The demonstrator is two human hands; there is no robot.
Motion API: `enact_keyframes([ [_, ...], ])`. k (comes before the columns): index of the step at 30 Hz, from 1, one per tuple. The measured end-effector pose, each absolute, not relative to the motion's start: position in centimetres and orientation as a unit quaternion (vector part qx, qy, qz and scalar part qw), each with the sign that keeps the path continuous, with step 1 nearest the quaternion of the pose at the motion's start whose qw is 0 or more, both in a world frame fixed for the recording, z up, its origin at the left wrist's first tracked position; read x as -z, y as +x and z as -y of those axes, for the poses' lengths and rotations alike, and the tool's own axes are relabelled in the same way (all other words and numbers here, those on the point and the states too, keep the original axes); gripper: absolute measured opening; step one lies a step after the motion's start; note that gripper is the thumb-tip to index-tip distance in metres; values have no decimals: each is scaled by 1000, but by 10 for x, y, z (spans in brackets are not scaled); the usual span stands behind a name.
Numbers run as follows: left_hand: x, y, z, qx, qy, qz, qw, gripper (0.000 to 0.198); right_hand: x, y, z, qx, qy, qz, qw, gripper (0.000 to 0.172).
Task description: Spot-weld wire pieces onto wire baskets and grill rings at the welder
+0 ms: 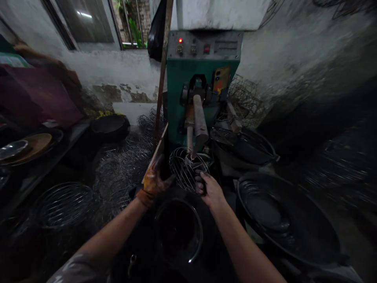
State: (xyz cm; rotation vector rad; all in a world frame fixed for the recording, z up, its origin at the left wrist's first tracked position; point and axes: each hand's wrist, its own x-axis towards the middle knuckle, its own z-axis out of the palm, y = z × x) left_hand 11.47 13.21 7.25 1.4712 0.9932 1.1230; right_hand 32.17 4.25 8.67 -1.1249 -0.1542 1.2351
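Below the arms of a green machine (178, 90) is a round wire rack (183, 173), tilted, near the tip of the lower electrode arm (190, 139). My right hand (205, 186) is closed on the rack's right side, bare, with blackened fingers. To the left of the rack, my left hand (156, 179) wears an orange-brown glove; its fingers are spread, with nothing in them. The thicker upper arm (200, 120) of the machine sits above the rack. A metal ring (200, 236) lies on a dark surface just in front of me.
Piled wire pieces (126, 157) and a round grate (64, 204) lie on the left. A large black pan (312, 220) and a dark basin (259, 147) stand on the right. A leaning bar (162, 70) rises left of the machine.
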Motion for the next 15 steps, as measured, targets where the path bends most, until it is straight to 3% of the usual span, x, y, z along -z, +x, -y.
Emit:
enact_keyframes([
  [3,-67,125,-174,-362,821,-369,242,105,-88,320,-47,-505,-546,64,666,29],
  [6,-62,142,-202,-299,882,-343,120,114,-90,323,-46,-470,-590,78,651,27],
  [9,-59,160,-213,-257,911,-311,80,109,-93,328,-43,-458,-618,106,630,23],
  [15,-43,173,-217,-187,928,-301,118,111,-92,336,-45,-500,-628,164,573,22],
])
